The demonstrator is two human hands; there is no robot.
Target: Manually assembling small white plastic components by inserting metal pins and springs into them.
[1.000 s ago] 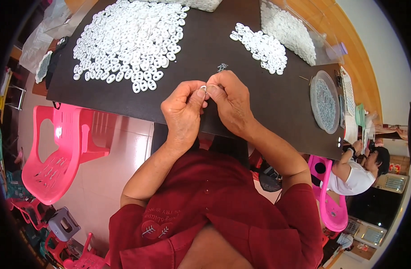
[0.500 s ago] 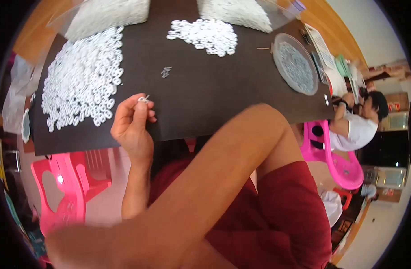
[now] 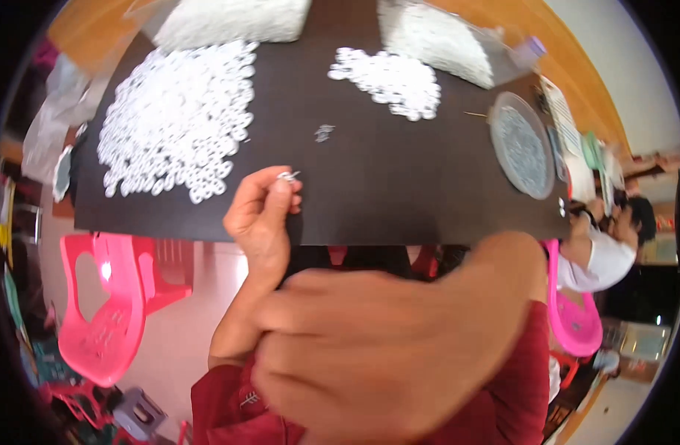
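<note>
Over the front edge of the dark table (image 3: 414, 200), my left hand (image 3: 260, 215) pinches a small white ring (image 3: 284, 176) between thumb and fingertips. A thin bit of something sticks out beside it. My right hand (image 3: 355, 337) is large and close in front of my body, smeared by motion, so its fingers cannot be read. Just beyond my left hand lie a few tiny grey metal pieces (image 3: 324, 133). To the left spreads a wide heap of white oval rings (image 3: 177, 122). A smaller heap of white rings (image 3: 392, 81) lies farther back, right of centre.
Two clear bags of white pieces, a left bag (image 3: 232, 18) and a right bag (image 3: 436, 44), lie at the back. A round dish (image 3: 496, 144) of grey pieces stands right. A pink chair (image 3: 106, 326) is at left; another person (image 3: 607, 256) sits at far right near a magenta chair (image 3: 577, 326).
My right arm has swung back, bringing the blurred hand in front of my body from the lower left. The view has shifted; my left hand keeps its pinch on the ring.
</note>
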